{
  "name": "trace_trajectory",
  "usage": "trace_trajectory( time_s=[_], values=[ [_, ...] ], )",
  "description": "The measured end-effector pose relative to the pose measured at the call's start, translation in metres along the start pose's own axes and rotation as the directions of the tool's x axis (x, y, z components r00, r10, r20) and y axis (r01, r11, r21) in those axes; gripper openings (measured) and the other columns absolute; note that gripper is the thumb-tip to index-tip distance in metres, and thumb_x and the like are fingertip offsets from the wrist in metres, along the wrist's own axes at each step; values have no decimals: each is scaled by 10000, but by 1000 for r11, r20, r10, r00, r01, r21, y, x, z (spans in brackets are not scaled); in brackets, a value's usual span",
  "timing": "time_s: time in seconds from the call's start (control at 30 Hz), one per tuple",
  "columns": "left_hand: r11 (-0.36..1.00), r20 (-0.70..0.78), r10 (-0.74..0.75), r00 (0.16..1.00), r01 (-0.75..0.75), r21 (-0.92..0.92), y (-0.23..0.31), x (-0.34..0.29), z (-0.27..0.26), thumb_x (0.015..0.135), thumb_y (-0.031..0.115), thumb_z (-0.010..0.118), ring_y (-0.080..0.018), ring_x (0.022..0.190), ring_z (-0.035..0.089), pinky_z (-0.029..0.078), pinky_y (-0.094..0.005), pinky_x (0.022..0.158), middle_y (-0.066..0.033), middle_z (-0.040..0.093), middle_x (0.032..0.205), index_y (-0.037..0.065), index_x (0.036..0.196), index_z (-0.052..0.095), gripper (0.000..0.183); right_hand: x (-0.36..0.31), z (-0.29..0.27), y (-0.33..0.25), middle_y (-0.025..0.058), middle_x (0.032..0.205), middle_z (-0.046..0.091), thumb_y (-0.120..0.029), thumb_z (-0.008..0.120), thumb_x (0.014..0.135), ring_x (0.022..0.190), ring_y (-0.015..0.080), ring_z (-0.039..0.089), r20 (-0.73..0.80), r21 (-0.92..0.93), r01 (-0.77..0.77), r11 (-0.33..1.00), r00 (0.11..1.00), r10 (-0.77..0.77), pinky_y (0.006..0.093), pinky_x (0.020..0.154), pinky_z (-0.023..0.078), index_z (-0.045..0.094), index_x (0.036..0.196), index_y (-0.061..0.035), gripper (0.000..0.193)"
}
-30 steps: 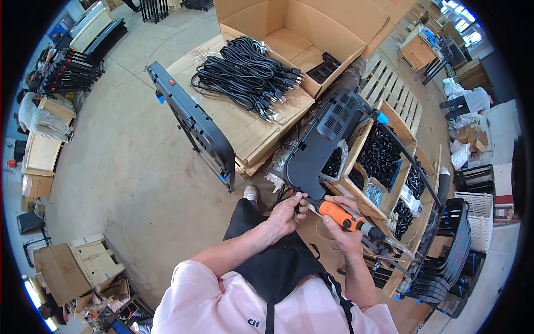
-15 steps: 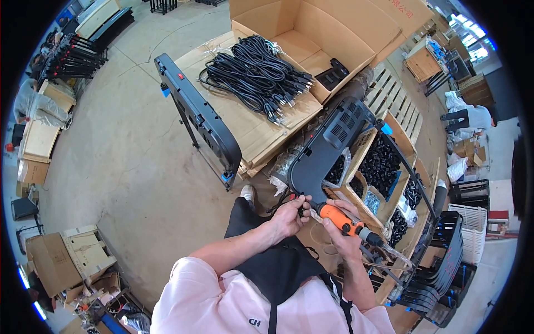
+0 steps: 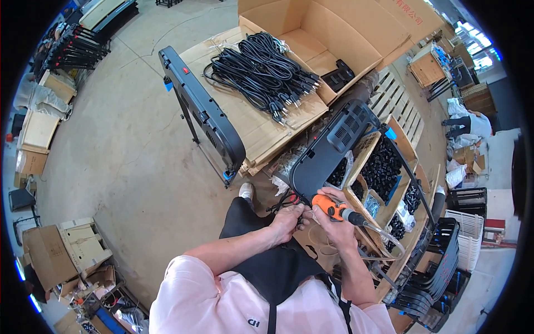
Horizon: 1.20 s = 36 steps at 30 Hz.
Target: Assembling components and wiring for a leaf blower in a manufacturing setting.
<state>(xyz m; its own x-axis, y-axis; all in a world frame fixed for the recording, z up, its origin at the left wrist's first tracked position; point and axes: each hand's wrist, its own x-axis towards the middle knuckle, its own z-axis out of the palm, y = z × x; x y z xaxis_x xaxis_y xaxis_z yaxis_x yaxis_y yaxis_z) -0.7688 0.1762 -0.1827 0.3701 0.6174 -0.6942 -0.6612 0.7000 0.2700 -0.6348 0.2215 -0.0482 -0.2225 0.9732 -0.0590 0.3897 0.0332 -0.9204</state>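
Observation:
In my right hand (image 3: 338, 227) is an orange pneumatic screwdriver (image 3: 324, 206) with a clear air hose (image 3: 398, 247) trailing from its rear. The screwdriver's front end is at the near end of a black vented plastic housing (image 3: 312, 170); its tip is hidden. Close beside it, my left hand (image 3: 288, 220) is closed, fingertips pinched together just below the housing's near edge. Whatever they hold is too small to make out. Thin red and black wires (image 3: 283, 201) hang by the left hand.
Bundled black power cords (image 3: 258, 72) lie on cardboard, beside an open carton (image 3: 356, 39). Another black housing on legs (image 3: 203, 106) stands left. Right of me, wooden bins (image 3: 347, 192) hold black parts (image 3: 384, 161) and screws (image 3: 371, 206). A person (image 3: 473, 125) bends at far right.
My right hand has shifted up and left, carrying the screwdriver nearer the housing's end. The hose now bends in a wider loop. My left hand remains pinched in nearly the same place.

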Motion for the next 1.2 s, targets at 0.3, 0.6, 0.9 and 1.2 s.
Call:
trace_trajectory(
  time_s=[0.3,0.6,0.9,1.2],
  values=[
    [998,37,51,998,-50,-24,7,-5,-14,1127,259,515,-88,744,624,510,-246,627,14,735,971,84,1165,693,252,8,0,6,156,1220,733,-77,793,869,1046,209,727,58,-48,72,996,996,-69,345,926,580,673,1185,-32,341],
    [998,-11,14,1000,-14,-65,15,-7,-7,1106,336,558,-90,691,588,490,-256,608,35,685,885,111,1100,706,269,8,-2,4,143,1215,728,-89,795,874,1075,212,716,74,-70,47,996,996,-42,337,955,566,669,1229,-36,381],
    [977,3,32,999,-31,-212,16,-2,4,1079,382,602,-113,717,560,471,-269,614,38,632,848,126,1058,686,270,-23,-21,-15,164,1277,688,33,765,872,1182,222,670,-34,261,18,965,999,-10,363,1046,538,550,1352,14,527],
    [950,200,30,979,35,-310,23,-6,15,1078,339,605,-126,726,544,454,-266,634,23,602,845,113,1149,644,239,-39,-36,-4,180,1310,669,30,732,895,1224,240,649,-56,275,154,949,988,-144,386,1086,511,528,1361,8,509]
  ],
)
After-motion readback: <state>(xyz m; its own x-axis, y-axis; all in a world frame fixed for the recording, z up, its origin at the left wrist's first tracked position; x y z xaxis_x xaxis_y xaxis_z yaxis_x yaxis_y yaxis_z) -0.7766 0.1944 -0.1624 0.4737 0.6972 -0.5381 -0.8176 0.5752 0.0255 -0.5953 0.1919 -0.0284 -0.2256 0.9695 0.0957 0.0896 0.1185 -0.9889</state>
